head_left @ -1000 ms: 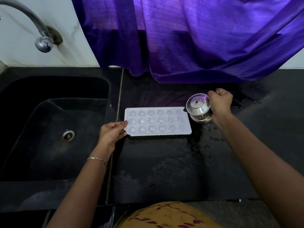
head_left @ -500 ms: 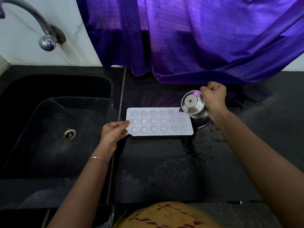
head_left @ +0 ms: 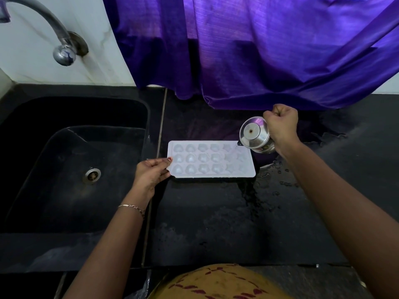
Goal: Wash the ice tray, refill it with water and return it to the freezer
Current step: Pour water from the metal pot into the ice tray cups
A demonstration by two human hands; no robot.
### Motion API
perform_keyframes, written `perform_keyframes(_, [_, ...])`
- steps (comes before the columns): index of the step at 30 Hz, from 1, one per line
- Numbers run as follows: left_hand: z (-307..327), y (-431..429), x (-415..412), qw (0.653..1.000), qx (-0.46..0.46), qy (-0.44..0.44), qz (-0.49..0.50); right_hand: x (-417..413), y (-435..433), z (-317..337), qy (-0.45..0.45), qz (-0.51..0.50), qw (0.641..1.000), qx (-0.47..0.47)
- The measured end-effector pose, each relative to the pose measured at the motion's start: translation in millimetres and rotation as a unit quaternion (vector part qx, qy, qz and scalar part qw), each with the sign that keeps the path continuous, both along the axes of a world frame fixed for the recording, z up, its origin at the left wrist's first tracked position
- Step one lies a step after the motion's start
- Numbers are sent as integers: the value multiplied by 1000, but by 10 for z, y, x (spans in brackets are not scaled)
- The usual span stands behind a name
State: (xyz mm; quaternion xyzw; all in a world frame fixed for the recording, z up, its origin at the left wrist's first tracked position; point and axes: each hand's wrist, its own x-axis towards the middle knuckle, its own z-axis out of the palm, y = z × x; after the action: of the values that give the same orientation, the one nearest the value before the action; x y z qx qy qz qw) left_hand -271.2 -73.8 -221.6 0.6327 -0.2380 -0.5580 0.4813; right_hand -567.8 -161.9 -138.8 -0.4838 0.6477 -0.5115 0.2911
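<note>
A white ice tray [head_left: 210, 159] with heart and star shaped cells lies flat on the black counter [head_left: 216, 223], just right of the sink. My left hand [head_left: 151, 173] pinches the tray's left edge. My right hand [head_left: 280, 126] grips a small steel pot [head_left: 255, 134], tipped on its side over the tray's far right corner. A thin stream of water runs from the pot's rim into the corner cells.
A black sink [head_left: 71, 165] with a metal drain [head_left: 92, 175] lies to the left, under a steel tap [head_left: 62, 52]. A purple curtain [head_left: 259, 50] hangs down to the counter's back edge. Water is splashed on the counter [head_left: 278, 182] right of the tray.
My right hand has lifted the steel pot from beside the tray and tipped it further over the tray's far right corner; water now pours out. The left hand has stayed on the tray.
</note>
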Motion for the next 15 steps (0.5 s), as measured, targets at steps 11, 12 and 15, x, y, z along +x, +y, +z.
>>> perform_keyframes(11, [-10, 3, 7, 1000, -6, 8, -2, 30, -7, 57, 11, 0, 1000, -3])
perform_keyframes(12, [-14, 3, 10, 1000, -7, 8, -3, 33, -3, 57, 9, 0, 1000, -2])
perform_keyframes(15, [-33, -1, 21, 1000, -6, 8, -4, 33, 12, 48, -16, -9, 1000, 5])
